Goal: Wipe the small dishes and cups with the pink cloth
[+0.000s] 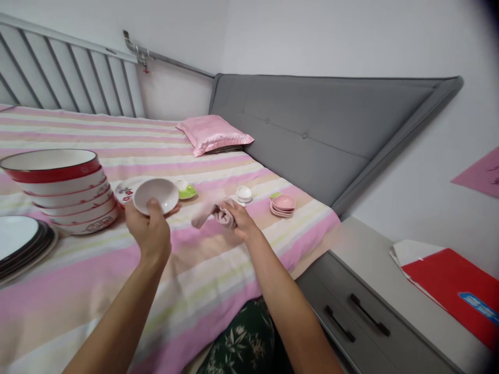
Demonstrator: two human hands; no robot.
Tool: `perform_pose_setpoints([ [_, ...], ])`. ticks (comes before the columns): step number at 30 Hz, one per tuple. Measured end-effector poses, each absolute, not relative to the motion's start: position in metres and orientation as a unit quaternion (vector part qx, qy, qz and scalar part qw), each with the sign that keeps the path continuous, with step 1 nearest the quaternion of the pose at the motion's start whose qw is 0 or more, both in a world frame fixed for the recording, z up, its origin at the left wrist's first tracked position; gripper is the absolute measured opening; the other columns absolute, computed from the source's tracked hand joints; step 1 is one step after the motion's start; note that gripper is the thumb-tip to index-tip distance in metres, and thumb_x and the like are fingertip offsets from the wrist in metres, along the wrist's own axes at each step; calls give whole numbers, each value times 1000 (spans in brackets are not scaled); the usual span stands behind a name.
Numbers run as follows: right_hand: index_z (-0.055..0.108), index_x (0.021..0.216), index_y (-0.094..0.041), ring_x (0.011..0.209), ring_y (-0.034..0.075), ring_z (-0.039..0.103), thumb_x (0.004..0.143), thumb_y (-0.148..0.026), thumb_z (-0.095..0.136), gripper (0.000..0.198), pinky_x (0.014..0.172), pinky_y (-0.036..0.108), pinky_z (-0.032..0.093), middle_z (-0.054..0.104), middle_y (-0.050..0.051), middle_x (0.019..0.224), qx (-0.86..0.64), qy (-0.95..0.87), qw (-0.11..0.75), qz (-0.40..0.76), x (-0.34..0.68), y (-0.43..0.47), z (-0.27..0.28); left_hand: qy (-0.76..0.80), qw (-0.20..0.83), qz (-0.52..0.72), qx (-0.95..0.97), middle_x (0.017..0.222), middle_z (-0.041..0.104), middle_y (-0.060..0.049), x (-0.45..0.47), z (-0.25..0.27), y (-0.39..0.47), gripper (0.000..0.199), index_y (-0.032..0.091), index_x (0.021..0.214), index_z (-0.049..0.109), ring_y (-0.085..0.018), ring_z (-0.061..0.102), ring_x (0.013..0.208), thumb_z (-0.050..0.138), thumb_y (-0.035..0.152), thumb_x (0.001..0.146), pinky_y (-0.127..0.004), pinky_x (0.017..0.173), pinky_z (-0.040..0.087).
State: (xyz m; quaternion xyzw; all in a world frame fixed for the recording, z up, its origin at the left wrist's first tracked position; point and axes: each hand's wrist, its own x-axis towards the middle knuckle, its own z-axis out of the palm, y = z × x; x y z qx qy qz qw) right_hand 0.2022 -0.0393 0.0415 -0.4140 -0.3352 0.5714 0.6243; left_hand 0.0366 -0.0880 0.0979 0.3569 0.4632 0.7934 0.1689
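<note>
Bowl (156, 193) is up in L hand (150, 228) over the striped bed (202, 270), tilted w/ its inside toward the camera; fingers clamped on it, thumb over the near rim, the rest mostly hidden underneath. R hand (242, 221) has its fingers closed on a bunched cloth (224, 217), a bit blurred, w/ a loose end sticking out to the L; cloth's nr the bowl, not touching. Behind the bowl, partly hidden: floral plate (125, 190); just R of the bowl, green dish (188, 192). Past R hand: white dishes (244, 195), stacked, then pink bowls (283, 205) farther R. Far L: big bowls (78, 195) in a tall stack, dark plates (29, 246) beside. Pillow (214, 132) at back by grey headboard (296, 114); nightstand (366, 249) at R w/ red packet (444, 280) on top.
</note>
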Motion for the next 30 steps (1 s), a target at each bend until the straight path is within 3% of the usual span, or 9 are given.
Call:
perform_pose_setpoints([
  [2, 56, 107, -13, 84, 15, 61, 86, -29, 57, 26, 73, 32, 52, 62, 5, 100, -418, -332, 606, 590, 209, -29, 36, 432, 139, 820, 350, 97, 54, -6, 52, 108, -64, 21, 14, 96, 44, -12, 60, 70, 52, 23, 78, -24, 53, 55],
  [5, 57, 106, -12, 74, 11, 58, 68, -16, 72, 41, 69, 23, 47, 64, 0, 82, -439, -298, 621, 577, 229, -26, 16, 430, 169, 802, 379, 98, 53, -6, 77, 98, -40, 22, 15, 96, 44, -13, 62, 73, 52, 24, 78, -25, 57, 56],
  [10, 63, 92, -15, 57, 7, 51, 65, -30, 70, 32, 54, 18, 39, 62, -3, 70, -455, -256, 667, 531, 273, -31, -11, 499, 225, 699, 460, 94, 57, -4, 122, 37, -26, 23, 17, 101, 48, -14, 64, 72, 47, 29, 82, -27, 63, 55],
  [12, 63, 91, -18, 50, 6, 45, 64, -34, 70, 32, 49, 18, 35, 61, -5, 67, -458, -246, 678, 520, 285, -31, -18, 521, 253, 649, 494, 90, 60, -3, 136, 11, -25, 21, 19, 103, 49, -15, 65, 71, 43, 25, 83, -27, 63, 52],
  [17, 65, 81, -15, 54, 10, 50, 69, -47, 63, 34, 51, 21, 38, 62, 1, 65, -469, -225, 663, 539, 295, -32, -29, 535, 273, 508, 618, 76, 63, -1, 147, -24, -22, 26, 22, 103, 51, -18, 65, 72, 39, 16, 80, -28, 64, 47],
  [23, 65, 72, -18, 57, 10, 50, 72, -55, 57, 37, 56, 22, 41, 60, 0, 67, -455, -168, 697, 528, 298, -48, -26, 551, 267, 489, 622, 75, 64, 0, 145, -26, -16, 25, 23, 102, 50, -18, 62, 69, 37, 17, 81, -26, 62, 43],
  [27, 56, 50, -18, 64, 13, 54, 75, -63, 48, 52, 59, 24, 41, 64, 4, 75, -500, -251, 651, 513, 302, -61, -21, 554, 259, 469, 637, 70, 62, 0, 147, -26, -15, 24, 22, 101, 51, -18, 59, 64, 38, 19, 81, -27, 62, 42],
  [30, 49, 42, -19, 62, 15, 54, 76, -64, 45, 57, 57, 25, 38, 62, 5, 66, -597, -358, 566, 442, 311, -70, -18, 556, 250, 465, 643, 72, 62, -1, 149, -26, -16, 23, 22, 100, 52, -18, 60, 65, 38, 20, 81, -27, 62, 42],
])
